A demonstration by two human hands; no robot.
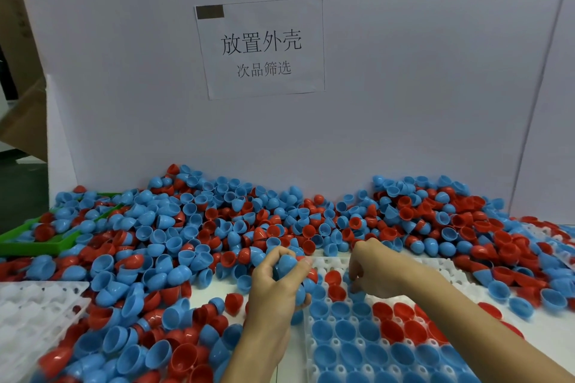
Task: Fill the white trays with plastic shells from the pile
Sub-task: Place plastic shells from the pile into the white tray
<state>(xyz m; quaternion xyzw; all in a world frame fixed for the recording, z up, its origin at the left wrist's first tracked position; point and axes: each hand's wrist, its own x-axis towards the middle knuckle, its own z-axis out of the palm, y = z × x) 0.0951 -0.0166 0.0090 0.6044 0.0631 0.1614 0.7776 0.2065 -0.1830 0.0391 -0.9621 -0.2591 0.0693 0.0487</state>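
A big pile of blue and red plastic shells point(217, 227) covers the table from left to right. In front of me lies a white tray point(320, 264) with blue and red shells seated in most of its near cells. My left hand point(273, 286) grips a handful of blue shells point(287, 261) just left of the tray's far corner. My right hand point(370, 270) is over the tray's far rows, fingers curled down onto a blue shell point(354, 288) at a cell. Whether those fingers pinch it is hidden.
Another white tray point(37, 298), without shells, lies at the near left. A green tray point(34, 246) holding shells sits at the far left. A further white tray point(535, 230) shows under shells at the right. A white board with a paper sign point(261, 47) stands behind the pile.
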